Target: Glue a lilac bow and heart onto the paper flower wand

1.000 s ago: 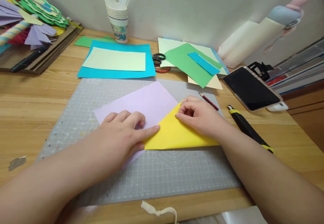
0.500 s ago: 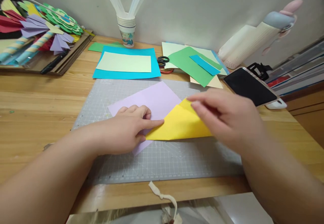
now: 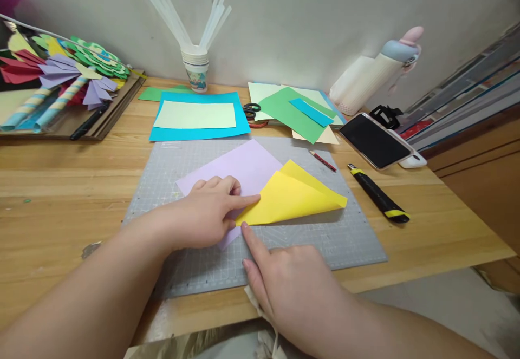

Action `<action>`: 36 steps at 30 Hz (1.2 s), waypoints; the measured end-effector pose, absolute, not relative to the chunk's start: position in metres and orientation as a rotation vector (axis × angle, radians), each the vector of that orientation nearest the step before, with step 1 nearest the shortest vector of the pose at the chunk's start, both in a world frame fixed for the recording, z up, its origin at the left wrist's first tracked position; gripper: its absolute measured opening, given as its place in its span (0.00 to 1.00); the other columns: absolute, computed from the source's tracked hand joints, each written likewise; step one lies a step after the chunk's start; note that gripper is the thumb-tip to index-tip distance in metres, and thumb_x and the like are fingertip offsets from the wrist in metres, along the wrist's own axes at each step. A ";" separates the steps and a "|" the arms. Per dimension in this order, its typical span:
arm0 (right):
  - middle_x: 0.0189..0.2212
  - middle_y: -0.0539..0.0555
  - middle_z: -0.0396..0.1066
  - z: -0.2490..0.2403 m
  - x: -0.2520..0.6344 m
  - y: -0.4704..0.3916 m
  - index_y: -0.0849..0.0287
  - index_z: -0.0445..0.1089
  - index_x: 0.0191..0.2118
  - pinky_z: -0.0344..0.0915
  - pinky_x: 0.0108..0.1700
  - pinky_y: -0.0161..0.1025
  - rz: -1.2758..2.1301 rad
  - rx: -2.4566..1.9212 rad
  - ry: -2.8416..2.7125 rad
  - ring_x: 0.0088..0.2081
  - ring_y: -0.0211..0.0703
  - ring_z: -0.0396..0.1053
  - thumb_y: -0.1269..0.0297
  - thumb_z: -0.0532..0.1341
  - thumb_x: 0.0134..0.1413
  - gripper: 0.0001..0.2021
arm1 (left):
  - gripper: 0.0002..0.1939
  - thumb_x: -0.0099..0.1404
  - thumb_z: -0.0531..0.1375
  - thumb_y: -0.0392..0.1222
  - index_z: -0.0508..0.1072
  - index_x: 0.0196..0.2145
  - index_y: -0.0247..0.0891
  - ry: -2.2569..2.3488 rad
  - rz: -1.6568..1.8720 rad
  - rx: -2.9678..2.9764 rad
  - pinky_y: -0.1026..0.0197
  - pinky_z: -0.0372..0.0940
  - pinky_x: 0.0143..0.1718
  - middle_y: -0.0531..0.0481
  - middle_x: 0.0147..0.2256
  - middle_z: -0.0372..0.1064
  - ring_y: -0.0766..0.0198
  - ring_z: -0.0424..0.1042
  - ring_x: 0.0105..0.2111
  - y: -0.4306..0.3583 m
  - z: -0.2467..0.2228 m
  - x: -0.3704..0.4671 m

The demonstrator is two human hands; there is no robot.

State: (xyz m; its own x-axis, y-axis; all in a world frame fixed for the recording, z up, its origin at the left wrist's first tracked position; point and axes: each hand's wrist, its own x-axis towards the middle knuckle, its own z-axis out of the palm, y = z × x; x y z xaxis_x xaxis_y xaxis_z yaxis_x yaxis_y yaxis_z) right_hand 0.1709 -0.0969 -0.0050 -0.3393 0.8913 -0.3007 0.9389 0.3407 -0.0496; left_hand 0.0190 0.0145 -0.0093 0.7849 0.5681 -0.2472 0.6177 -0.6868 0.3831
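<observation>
A folded sheet of yellow paper (image 3: 300, 194) lies partly over a lilac sheet (image 3: 244, 167) on the grey cutting mat (image 3: 349, 250). Its right end lifts off the mat in a loose fold. My left hand (image 3: 213, 207) holds the left corner of the yellow paper down with index finger and thumb, the other fingers curled. Below that corner, my right hand (image 3: 292, 283) touches the paper's lower folded edge with its outstretched index fingertip. The right thumb stands apart, and nothing is gripped there.
A pencil (image 3: 323, 161) lies on the mat, with a utility knife (image 3: 378, 194) and phone (image 3: 376, 141) to the right. Behind are blue paper (image 3: 244, 126), scissors (image 3: 252, 109), green paper (image 3: 284, 104), paper cups (image 3: 197, 72) with strips, and a bottle (image 3: 369, 77). Paper crafts (image 3: 60, 77) fill the far left.
My right hand has let go of the yellow paper's upper right part and come down left to its lower edge. My left hand keeps its place on the paper. The view has shifted.
</observation>
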 end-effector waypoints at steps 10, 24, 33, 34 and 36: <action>0.20 0.55 0.74 -0.003 0.179 -0.116 0.64 0.55 0.62 0.51 0.19 0.38 -0.287 1.913 2.154 0.20 0.49 0.72 0.61 0.46 0.62 0.25 | 0.31 0.58 0.52 0.35 0.59 0.58 0.62 0.921 -0.191 2.483 0.53 0.53 0.46 0.50 0.47 0.59 0.55 0.57 0.47 0.018 -0.015 0.020; 0.22 0.56 0.76 0.003 0.175 -0.104 0.62 0.55 0.63 0.58 0.21 0.39 -0.339 1.946 2.115 0.22 0.50 0.73 0.64 0.45 0.63 0.24 | 0.31 0.59 0.52 0.36 0.59 0.57 0.64 0.943 -0.184 2.485 0.50 0.51 0.47 0.50 0.47 0.58 0.55 0.58 0.47 0.018 -0.016 0.020; 0.23 0.55 0.76 0.000 0.202 -0.114 0.59 0.54 0.63 0.57 0.23 0.40 -0.390 2.075 1.956 0.25 0.52 0.74 0.62 0.41 0.65 0.24 | 0.32 0.58 0.52 0.33 0.59 0.57 0.63 0.937 -0.196 2.510 0.51 0.52 0.46 0.50 0.47 0.58 0.55 0.59 0.47 0.020 -0.017 0.020; 0.24 0.55 0.76 0.000 0.205 -0.115 0.59 0.54 0.63 0.57 0.24 0.40 -0.395 2.093 1.934 0.26 0.52 0.74 0.62 0.40 0.65 0.24 | 0.32 0.58 0.51 0.34 0.59 0.57 0.62 0.936 -0.204 2.513 0.51 0.52 0.46 0.50 0.47 0.58 0.55 0.59 0.47 0.020 -0.017 0.020; 0.24 0.55 0.76 -0.001 0.212 -0.117 0.58 0.53 0.63 0.56 0.24 0.40 -0.409 2.126 1.891 0.26 0.52 0.74 0.62 0.40 0.65 0.24 | 0.32 0.58 0.51 0.34 0.59 0.57 0.62 0.932 -0.216 2.515 0.51 0.52 0.46 0.50 0.47 0.58 0.55 0.59 0.47 0.021 -0.017 0.020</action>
